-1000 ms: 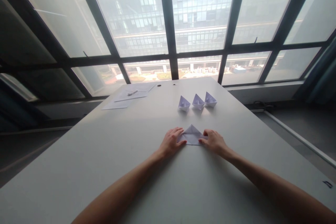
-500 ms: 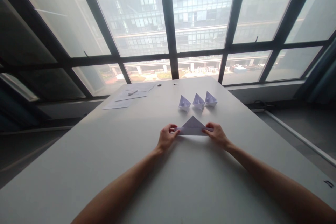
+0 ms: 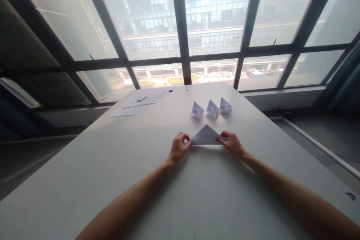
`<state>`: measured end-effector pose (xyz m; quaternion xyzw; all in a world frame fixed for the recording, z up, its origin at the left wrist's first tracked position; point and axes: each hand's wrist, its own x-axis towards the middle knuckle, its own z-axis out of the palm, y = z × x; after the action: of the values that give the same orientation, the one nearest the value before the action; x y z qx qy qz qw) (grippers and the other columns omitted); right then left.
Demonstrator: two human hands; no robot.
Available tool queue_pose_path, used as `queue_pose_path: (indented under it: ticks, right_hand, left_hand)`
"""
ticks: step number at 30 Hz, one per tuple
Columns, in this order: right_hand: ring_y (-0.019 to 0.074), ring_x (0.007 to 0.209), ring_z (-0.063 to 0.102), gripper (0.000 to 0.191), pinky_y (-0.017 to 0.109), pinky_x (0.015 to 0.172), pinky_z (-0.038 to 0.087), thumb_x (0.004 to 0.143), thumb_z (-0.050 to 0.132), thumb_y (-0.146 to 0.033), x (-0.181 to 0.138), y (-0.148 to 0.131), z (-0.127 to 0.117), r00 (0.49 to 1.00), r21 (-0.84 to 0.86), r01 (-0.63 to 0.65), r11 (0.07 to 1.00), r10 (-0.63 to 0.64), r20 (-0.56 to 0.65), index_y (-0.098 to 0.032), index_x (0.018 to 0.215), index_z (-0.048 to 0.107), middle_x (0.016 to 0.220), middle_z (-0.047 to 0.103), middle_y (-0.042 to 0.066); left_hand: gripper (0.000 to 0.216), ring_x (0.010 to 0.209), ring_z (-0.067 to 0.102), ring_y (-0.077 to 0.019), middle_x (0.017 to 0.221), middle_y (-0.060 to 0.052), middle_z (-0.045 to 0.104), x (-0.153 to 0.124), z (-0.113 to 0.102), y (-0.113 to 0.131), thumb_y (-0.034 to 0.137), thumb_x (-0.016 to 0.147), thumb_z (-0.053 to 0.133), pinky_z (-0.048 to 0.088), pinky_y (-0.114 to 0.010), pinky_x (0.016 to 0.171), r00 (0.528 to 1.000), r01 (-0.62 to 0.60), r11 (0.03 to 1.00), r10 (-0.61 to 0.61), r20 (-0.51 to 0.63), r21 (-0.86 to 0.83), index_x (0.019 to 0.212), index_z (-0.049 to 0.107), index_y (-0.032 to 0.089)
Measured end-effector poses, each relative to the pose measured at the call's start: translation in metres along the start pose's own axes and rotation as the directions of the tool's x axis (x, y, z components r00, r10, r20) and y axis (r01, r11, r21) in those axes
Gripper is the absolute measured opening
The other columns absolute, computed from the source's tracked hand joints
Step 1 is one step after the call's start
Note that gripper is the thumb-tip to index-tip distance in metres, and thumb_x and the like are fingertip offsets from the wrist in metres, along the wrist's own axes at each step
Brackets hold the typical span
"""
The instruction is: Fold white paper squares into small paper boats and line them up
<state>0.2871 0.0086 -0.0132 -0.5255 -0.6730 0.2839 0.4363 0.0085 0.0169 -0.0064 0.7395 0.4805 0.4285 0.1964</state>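
Note:
A folded sheet of paper (image 3: 206,135), shaped like a hat with a pointed top and a band along its lower edge, is held between both hands just over the table. My left hand (image 3: 180,146) pinches its left end between thumb and fingers. At the opposite end, my right hand (image 3: 232,143) grips the band, thumb in front. Beyond the paper stand three folded paper boats: a left one (image 3: 197,111), a middle one (image 3: 212,108) and a right one (image 3: 225,106). The middle and right boats are close together or touching.
The white table (image 3: 126,165) stretches toward a large framed window. At its far left lie several paper sheets (image 3: 129,111) with a white pen-like object (image 3: 142,99) on them. A small dark mark (image 3: 350,195) is near the right edge.
The fingers of my left hand have shifted slightly, curling closer to the thumb at the paper's left end. My right hand and the boats stay where they were.

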Motion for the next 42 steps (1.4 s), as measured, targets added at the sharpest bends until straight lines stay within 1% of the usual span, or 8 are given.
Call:
queue_pose_path:
  ticks: [3,12,17,21,26,30,38,42]
  right_hand:
    - [0.0184,0.067,0.054,0.023,0.029,0.064,0.039,0.077,0.065,-0.04,0.0,0.001,0.0,1.0,-0.004,0.009,1.0,-0.009,-0.008,-0.019,0.07,0.061,0.066,0.061,0.0]
    - [0.0189,0.068,0.056,0.024,0.029,0.064,0.04,0.078,0.064,-0.041,-0.001,0.0,0.002,1.0,-0.006,0.007,1.0,-0.007,-0.018,-0.018,0.071,0.061,0.068,0.062,0.001]
    - [0.0191,0.069,0.056,0.022,0.028,0.064,0.04,0.078,0.064,-0.039,-0.002,0.0,0.002,1.0,-0.01,0.006,1.0,-0.006,-0.01,-0.018,0.072,0.061,0.068,0.062,0.001]
    - [0.0191,0.069,0.056,0.022,0.029,0.064,0.04,0.078,0.064,-0.039,-0.002,0.0,0.002,1.0,-0.004,-0.001,1.0,0.001,-0.001,-0.018,0.072,0.062,0.068,0.063,0.001]
    - [0.0195,0.07,0.057,0.022,0.029,0.066,0.041,0.078,0.064,-0.039,-0.002,0.001,0.002,1.0,-0.003,0.002,1.0,-0.002,-0.015,-0.018,0.072,0.062,0.069,0.063,0.001]
    - [0.0197,0.07,0.057,0.023,0.029,0.066,0.041,0.078,0.064,-0.04,-0.001,0.002,0.002,1.0,-0.004,0.008,1.0,-0.008,-0.027,-0.019,0.072,0.061,0.069,0.063,0.001]
    - [0.0203,0.072,0.059,0.023,0.03,0.067,0.042,0.079,0.063,-0.041,-0.002,0.003,0.003,0.999,-0.015,0.013,1.0,-0.014,-0.032,-0.019,0.073,0.061,0.071,0.065,0.002]
    - [0.0204,0.071,0.059,0.024,0.03,0.067,0.042,0.079,0.063,-0.042,-0.002,0.003,0.003,0.999,-0.024,0.012,1.0,-0.013,-0.036,-0.019,0.073,0.061,0.071,0.065,0.002]
  left_hand:
    - [0.01,0.077,0.058,-0.0169,0.084,-0.002,0.06,-0.001,0.0,0.001,0.025,0.082,0.066,0.048,-0.028,0.074,1.0,0.011,1.0,-0.011,0.014,0.028,0.075,0.063,0.019]
    - [0.007,0.079,0.055,-0.0168,0.087,-0.002,0.056,-0.005,0.0,0.009,0.021,0.082,0.063,0.045,-0.027,0.073,0.998,-0.022,1.0,0.021,0.051,0.018,0.076,0.061,0.019]
    - [0.011,0.071,0.052,-0.0151,0.079,0.0,0.054,-0.005,0.0,0.011,0.024,0.083,0.064,0.042,-0.026,0.067,0.997,-0.026,0.998,0.023,0.072,0.052,0.074,0.06,0.019]
    - [0.011,0.068,0.052,-0.014,0.077,0.001,0.058,-0.004,0.001,0.012,0.026,0.083,0.062,0.041,-0.025,0.066,0.996,-0.007,0.998,0.001,0.092,0.054,0.076,0.06,0.018]
    - [0.013,0.063,0.053,-0.0136,0.067,0.002,0.059,-0.004,0.002,0.012,0.029,0.083,0.06,0.038,-0.023,0.06,0.99,0.095,0.993,-0.101,0.099,0.063,0.076,0.061,0.017]
    - [0.013,0.06,0.053,-0.0131,0.062,0.003,0.058,-0.005,0.003,0.013,0.028,0.083,0.06,0.037,-0.022,0.058,0.989,0.097,0.994,-0.102,0.107,0.055,0.076,0.062,0.017]
    - [0.013,0.06,0.056,-0.0131,0.065,0.002,0.061,-0.005,0.002,0.015,0.029,0.084,0.058,0.04,-0.022,0.058,0.985,0.107,0.993,-0.112,0.135,0.042,0.077,0.06,0.018]
    - [0.01,0.067,0.061,-0.0153,0.076,0.0,0.068,-0.005,0.002,0.015,0.027,0.084,0.057,0.045,-0.024,0.063,0.982,0.106,0.994,-0.107,0.159,0.011,0.082,0.062,0.019]
